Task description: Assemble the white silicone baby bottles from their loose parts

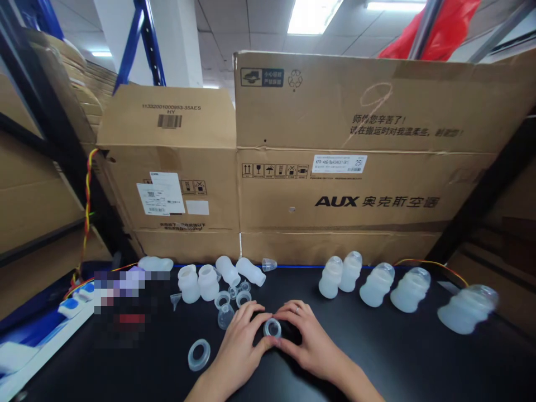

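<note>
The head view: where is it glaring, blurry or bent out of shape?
Head view, top: large ceiling light washed out to white; head view, right: rightmost bottle smeared and stretched; head view, left: blocky patch hiding detail; head view, lower middle: clear ring between left hand and right hand fairly crisp.

Left grip (242,341), right grip (305,336) — thumbs (290,348) close, fingers (256,322) curved inward — forearms (355,376) converging.

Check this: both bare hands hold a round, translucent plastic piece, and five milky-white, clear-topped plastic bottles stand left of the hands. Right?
No: the left hand and right hand do hold the round translucent piece, but the head view shows the five bottles standing to their right, not left.
</note>
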`<state>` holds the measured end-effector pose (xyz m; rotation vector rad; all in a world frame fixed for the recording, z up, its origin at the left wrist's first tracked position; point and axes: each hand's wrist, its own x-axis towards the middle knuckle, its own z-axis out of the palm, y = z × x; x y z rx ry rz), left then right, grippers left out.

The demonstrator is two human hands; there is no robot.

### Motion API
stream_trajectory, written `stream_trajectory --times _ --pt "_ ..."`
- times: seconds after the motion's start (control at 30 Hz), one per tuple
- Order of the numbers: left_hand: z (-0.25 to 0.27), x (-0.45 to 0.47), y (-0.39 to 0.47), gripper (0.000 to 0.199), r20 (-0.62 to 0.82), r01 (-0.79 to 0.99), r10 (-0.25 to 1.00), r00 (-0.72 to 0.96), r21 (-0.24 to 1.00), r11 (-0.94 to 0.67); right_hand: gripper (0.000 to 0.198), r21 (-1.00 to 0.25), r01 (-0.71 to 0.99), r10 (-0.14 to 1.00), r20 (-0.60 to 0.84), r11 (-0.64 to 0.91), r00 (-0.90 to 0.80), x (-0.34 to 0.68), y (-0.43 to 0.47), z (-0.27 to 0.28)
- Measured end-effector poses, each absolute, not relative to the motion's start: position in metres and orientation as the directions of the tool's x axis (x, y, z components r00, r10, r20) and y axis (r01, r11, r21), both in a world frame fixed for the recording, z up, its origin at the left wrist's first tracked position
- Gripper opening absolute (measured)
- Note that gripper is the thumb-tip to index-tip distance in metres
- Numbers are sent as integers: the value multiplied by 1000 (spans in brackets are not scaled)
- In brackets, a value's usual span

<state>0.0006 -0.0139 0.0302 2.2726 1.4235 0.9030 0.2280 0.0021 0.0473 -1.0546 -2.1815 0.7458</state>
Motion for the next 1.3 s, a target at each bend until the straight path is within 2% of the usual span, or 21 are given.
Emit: stream_trajectory --times 0.13,0.33,0.67,0.8,1.0,1.17,1.3 --pt "28 0 -15 49 333 693 890 312 560 -453 33 -697 511 832 233 503 -503 229 6 47" --pt "25 -1 -13 36 346 682 881 324 560 -471 34 -671 531 826 230 517 -514 230 7 50" --pt "32 3 -11 33 306 687 889 341 564 -458 34 -661 546 821 197 515 -535 232 5 54" --pt "28 2 -11 33 337 690 883 327 554 -466 33 -662 556 827 182 503 -532 232 3 55" --pt "26 3 -12 31 353 697 880 318 542 -469 42 -680 500 816 267 536 -512 232 4 51" --pt "31 6 -14 32 330 706 891 313 546 -450 15 -657 492 806 338 572 -485 227 6 47" --pt "34 10 -14 32 334 729 896 294 528 -436 11 -661 489 811 351 569 -469 223 6 45"
